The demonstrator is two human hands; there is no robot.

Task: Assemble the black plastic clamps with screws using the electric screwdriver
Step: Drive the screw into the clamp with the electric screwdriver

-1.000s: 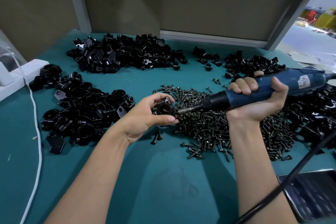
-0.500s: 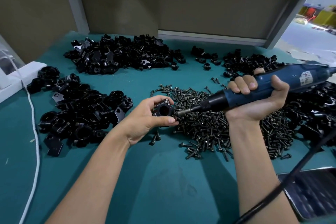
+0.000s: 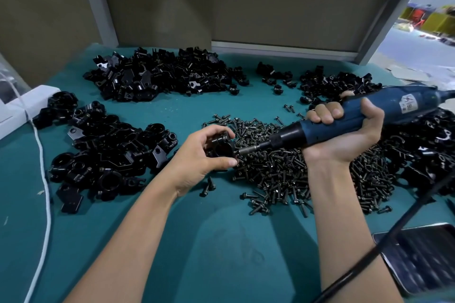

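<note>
My left hand [image 3: 197, 160] grips a black plastic clamp [image 3: 221, 149] above the table, thumb below and fingers curled over its top. My right hand [image 3: 344, 133] is wrapped around the blue electric screwdriver [image 3: 349, 118], which points left and slightly down. The driver's metal bit [image 3: 248, 149] meets the right side of the clamp. Under both hands a wide heap of dark screws [image 3: 295, 170] spreads over the teal table [image 3: 221, 241]. The screw at the bit's tip is hidden by the clamp and my thumb.
Piles of black clamp parts lie at the left [image 3: 103, 155], at the back [image 3: 160, 74], back right [image 3: 332, 83] and far right [image 3: 423, 155]. A white cable [image 3: 46, 194] runs down the left. A dark phone [image 3: 423, 256] lies at the near right, crossed by the driver's black cord [image 3: 369, 251].
My left hand has turned the clamp a little, fingers now over its top. The screwdriver stays pressed against the clamp. The view shifted slightly.
</note>
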